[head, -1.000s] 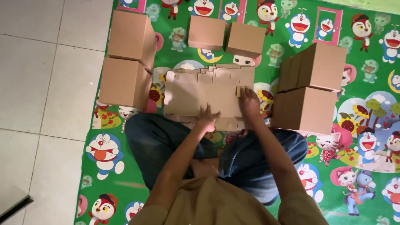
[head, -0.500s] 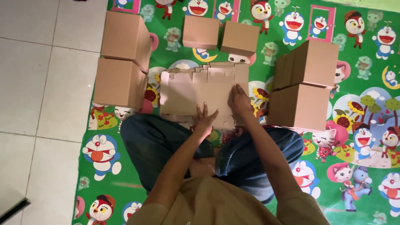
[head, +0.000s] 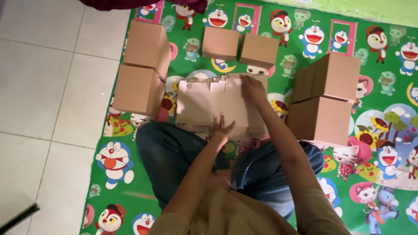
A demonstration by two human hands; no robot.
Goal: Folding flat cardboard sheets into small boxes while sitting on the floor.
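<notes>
Fingers point(head: 223, 123) spread atop flat cardboard stack point(head: 200, 102)

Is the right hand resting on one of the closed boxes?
No, the right hand lies on the flat cardboard sheet, apart from the closed boxes.

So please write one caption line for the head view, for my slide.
Seated person's left hand and right hand press on flat cardboard sheets, closed boxes around.

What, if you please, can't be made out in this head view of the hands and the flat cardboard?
- Flat cardboard stack: its near edge is hidden by the left hand and the knees; the sheet count is too fine to tell.
- Right hand: its palm is hidden, so its grip is unclear.
- Dark red cloth: cut off by the top edge.
- Dark object: cut off at the bottom left corner.
</notes>
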